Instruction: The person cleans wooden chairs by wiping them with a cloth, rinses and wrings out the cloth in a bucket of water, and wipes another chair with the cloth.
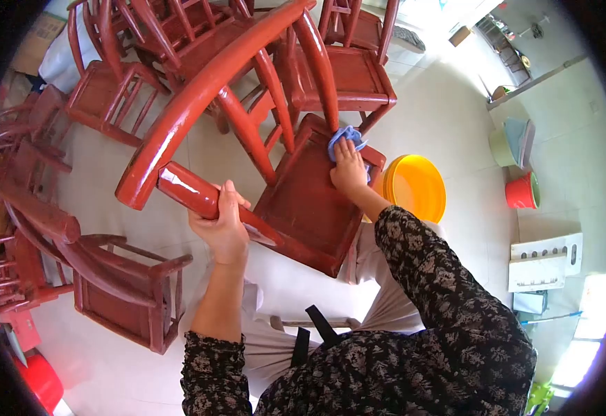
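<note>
On red chair seat (306, 208), blue cloth (345, 136)

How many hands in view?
2: left hand around a post of the red chair; right hand on a blue cloth at the seat's far edge. No others visible.

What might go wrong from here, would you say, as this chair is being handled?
The chair could slip or turn, since only the left hand grips its frame while the right hand presses the blue cloth near a seat corner. The seat might knock the yellow tub close beside it. It could also bump and scuff the red chair behind, which looks very near.
</note>
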The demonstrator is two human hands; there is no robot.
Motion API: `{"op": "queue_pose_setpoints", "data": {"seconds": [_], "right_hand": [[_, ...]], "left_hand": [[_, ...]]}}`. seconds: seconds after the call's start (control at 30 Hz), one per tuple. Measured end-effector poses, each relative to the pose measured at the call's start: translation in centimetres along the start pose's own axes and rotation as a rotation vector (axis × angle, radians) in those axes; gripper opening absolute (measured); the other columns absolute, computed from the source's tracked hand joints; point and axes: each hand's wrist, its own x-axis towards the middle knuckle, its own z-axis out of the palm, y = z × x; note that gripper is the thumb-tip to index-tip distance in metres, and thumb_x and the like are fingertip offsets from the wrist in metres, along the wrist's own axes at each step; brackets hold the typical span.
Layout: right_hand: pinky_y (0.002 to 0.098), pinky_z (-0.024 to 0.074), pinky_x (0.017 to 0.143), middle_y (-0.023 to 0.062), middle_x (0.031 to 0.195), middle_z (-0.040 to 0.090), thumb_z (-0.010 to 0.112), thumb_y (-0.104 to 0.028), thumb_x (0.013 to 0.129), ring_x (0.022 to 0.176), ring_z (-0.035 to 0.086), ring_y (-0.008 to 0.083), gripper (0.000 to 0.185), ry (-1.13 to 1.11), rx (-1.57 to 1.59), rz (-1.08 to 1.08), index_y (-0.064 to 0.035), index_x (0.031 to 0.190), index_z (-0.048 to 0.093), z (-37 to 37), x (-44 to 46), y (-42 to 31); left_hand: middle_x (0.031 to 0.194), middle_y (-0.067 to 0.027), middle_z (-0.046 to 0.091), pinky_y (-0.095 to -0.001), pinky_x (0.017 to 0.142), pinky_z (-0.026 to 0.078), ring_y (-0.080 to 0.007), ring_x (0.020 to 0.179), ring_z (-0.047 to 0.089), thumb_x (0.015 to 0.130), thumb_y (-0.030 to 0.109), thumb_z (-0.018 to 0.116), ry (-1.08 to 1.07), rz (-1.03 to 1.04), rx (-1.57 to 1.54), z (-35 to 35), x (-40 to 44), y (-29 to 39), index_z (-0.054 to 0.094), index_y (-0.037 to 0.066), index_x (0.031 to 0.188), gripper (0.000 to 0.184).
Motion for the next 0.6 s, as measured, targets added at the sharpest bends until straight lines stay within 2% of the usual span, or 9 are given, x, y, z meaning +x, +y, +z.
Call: {"op": "queue_pose_setpoints", "data": {"seconds": [0.07,0.13,0.23,0.33,0.4,0.47,0.57,0.6], "right_hand": [[0.0432,0.0299,0.102,0.0102,0.14,0.035,0.052,-0.012,0.071,0.122,0.037,0.03,0.061,-0.025,0.112,-0.037,-0.0011,0.13,0.04,-0.2,-0.6,-1.3],[0.0424,0.0328,0.099,0.0103,0.137,0.038,0.051,-0.011,0.072,0.118,0.04,0.0298,0.056,-0.076,0.131,-0.032,-0.0009,0.127,0.043,-0.1,0.4,-2.4],[0.0368,0.0382,0.093,0.0094,0.121,0.047,0.054,-0.012,0.073,0.112,0.044,0.0278,0.05,-0.002,0.202,0.142,-0.0023,0.122,0.045,-0.2,2.0,-4.3],[0.0369,0.0401,0.092,0.0098,0.122,0.047,0.057,-0.012,0.072,0.112,0.045,0.0278,0.053,-0.052,0.288,0.232,-0.0015,0.123,0.044,-0.4,3.2,-6.0],[0.038,0.0398,0.094,0.0137,0.127,0.046,0.056,-0.01,0.069,0.114,0.044,0.0317,0.055,-0.046,0.324,0.209,0.0001,0.122,0.045,-0.5,4.1,-7.7],[0.038,0.04,0.094,0.0141,0.126,0.046,0.057,-0.009,0.069,0.113,0.045,0.0326,0.056,-0.058,0.381,0.28,0.0003,0.123,0.045,-0.3,4.4,-8.1],[0.0387,0.0405,0.094,0.0134,0.126,0.046,0.055,-0.008,0.069,0.114,0.044,0.0322,0.056,-0.01,0.399,0.04,0.0001,0.124,0.044,0.7,3.8,-5.9],[0.0387,0.0405,0.094,0.0134,0.126,0.046,0.055,-0.008,0.069,0.114,0.044,0.0322,0.056,-0.009,0.398,0.043,0.0001,0.124,0.044,0.1,3.3,-4.7]], "left_hand": [[0.059,-0.005,0.05,-0.0294,0.053,0.043,-0.0161,0.052,0.049,0.086,0.006,0.054,-0.001,0.0,0.006,0.1,0.0,0.1,0.047,0.003,0.079,0.01],[0.059,-0.005,0.05,-0.0296,0.053,0.043,-0.0165,0.053,0.049,0.086,0.006,0.054,0.004,-0.003,0.015,0.0,-0.1,0.0,0.047,0.002,0.079,0.01],[0.06,-0.0058,0.05,-0.0299,0.053,0.044,-0.0163,0.053,0.05,0.086,0.005,0.053,-0.033,-0.005,0.034,-0.3,0.0,0.0,0.047,0.002,0.079,0.009],[0.062,-0.0065,0.05,-0.0304,0.053,0.044,-0.016,0.054,0.05,0.085,0.006,0.054,-0.016,-0.008,0.006,0.0,-0.1,0.0,0.047,0.002,0.08,0.009],[0.063,-0.0067,0.05,-0.0305,0.053,0.045,-0.0157,0.055,0.05,0.085,0.006,0.054,0.005,-0.023,-0.013,0.0,0.0,0.0,0.047,0.002,0.081,0.009],[0.063,-0.0064,0.05,-0.0306,0.052,0.045,-0.0159,0.055,0.05,0.085,0.007,0.054,-0.004,-0.008,-0.002,-0.1,-0.1,0.1,0.047,0.002,0.082,0.009],[0.062,-0.0064,0.05,-0.0287,0.054,0.046,-0.0135,0.055,0.048,0.084,0.002,0.055,0.024,-0.054,-0.066,0.3,0.0,0.4,0.047,0.0,0.079,0.01],[0.062,-0.0065,0.05,-0.0287,0.055,0.046,-0.0137,0.056,0.048,0.084,0.002,0.055,0.026,-0.047,-0.069,0.2,0.0,0.3,0.047,0.0,0.08,0.01]]}}
